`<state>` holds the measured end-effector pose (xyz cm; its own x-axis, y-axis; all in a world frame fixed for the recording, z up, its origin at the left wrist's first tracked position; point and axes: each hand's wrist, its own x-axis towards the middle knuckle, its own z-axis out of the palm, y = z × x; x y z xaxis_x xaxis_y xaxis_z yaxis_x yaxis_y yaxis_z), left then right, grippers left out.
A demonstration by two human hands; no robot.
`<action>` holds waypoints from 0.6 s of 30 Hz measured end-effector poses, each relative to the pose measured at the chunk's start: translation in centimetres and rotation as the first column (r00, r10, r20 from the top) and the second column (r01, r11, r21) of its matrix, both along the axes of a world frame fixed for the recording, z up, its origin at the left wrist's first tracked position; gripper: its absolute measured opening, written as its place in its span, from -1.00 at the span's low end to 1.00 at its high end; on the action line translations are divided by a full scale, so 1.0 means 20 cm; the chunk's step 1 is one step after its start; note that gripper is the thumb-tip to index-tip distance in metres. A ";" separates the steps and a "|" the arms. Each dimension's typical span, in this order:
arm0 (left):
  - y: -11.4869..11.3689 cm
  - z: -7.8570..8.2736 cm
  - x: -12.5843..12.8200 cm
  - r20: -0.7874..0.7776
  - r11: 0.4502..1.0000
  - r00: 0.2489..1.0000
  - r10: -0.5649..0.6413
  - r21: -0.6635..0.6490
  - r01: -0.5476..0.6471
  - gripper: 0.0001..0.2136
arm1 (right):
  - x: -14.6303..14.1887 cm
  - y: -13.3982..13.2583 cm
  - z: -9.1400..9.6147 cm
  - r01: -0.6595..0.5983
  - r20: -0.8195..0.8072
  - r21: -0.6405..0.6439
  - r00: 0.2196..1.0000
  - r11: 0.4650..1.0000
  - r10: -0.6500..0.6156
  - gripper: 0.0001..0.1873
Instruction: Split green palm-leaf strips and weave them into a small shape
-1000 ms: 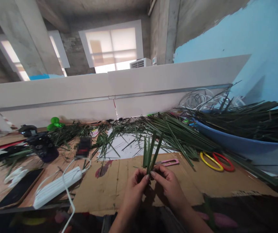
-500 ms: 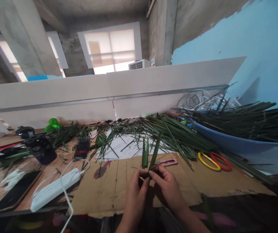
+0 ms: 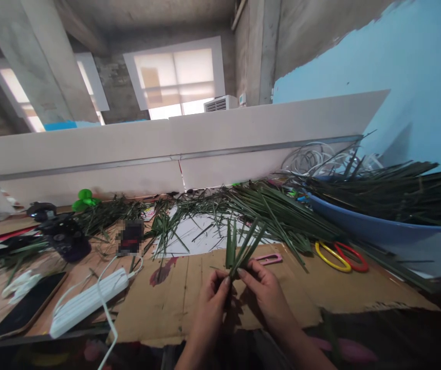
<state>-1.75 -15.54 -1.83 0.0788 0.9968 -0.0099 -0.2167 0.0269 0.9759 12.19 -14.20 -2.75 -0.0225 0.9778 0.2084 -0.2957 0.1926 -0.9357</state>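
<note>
**Leaf strips (image 3: 241, 254) fanning out of a two-hand pinch, bit nervous here**

From my remote seat, both hands look closed on the bundle. The left hand (image 3: 208, 308) and right hand (image 3: 269, 303) pinch its lower end between them, just above a cardboard sheet (image 3: 147, 313), and the strips splay up and to the right. I can't tell how many strips each hand has.

That fan is my worry. The strips look slick and are held only low down, so a loose pinch could let one slip or twist free. A stray end could also snag the heap of loose leaves (image 3: 278, 213) just beyond, and a careless reach could knock the pink cutter (image 3: 269, 259) near the right hand.

The wooden bench (image 3: 77, 267) also carries white paper (image 3: 201, 234), yellow-and-red scissors (image 3: 332, 259), a blue basin (image 3: 359, 228) of leaves, a white power strip (image 3: 89, 303) and a phone (image 3: 28, 306). Behind it are a white partition (image 3: 166, 149), a blue painted wall (image 3: 409, 77) and a curtained window (image 3: 178, 77).
</note>
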 end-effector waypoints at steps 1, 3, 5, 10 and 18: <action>0.00 0.00 0.00 0.008 1.000 1.000 -0.020 -0.006 0.020 -0.59 | 0.00 0.00 -0.01 0.000 0.007 0.011 1.000 1.000 0.000 -0.73; 0.01 0.00 0.01 0.009 0.999 0.999 -0.037 -0.011 0.037 -0.58 | 0.01 0.00 -0.02 -0.003 0.029 0.020 1.000 1.000 0.002 -0.76; 0.02 0.00 0.01 -0.009 0.999 0.999 -0.031 -0.010 0.031 -0.57 | 0.02 0.00 -0.03 -0.013 0.051 0.026 0.999 1.000 0.011 -0.78; 0.02 0.01 0.02 -0.004 0.998 0.999 -0.036 -0.055 0.036 -0.56 | 0.01 0.01 -0.05 -0.026 0.039 0.031 0.999 0.999 0.025 -0.79; 0.03 0.05 0.02 0.017 0.999 1.000 -0.026 -0.024 0.027 -0.58 | 0.02 -0.02 -0.01 -0.028 0.020 0.033 0.999 0.999 0.027 -0.82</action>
<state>-1.42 -14.99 -0.86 0.1055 0.9939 -0.0324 -0.2320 0.0563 0.9711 12.53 -14.52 -2.85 -0.0535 0.9694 0.2396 -0.2828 0.2154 -0.9347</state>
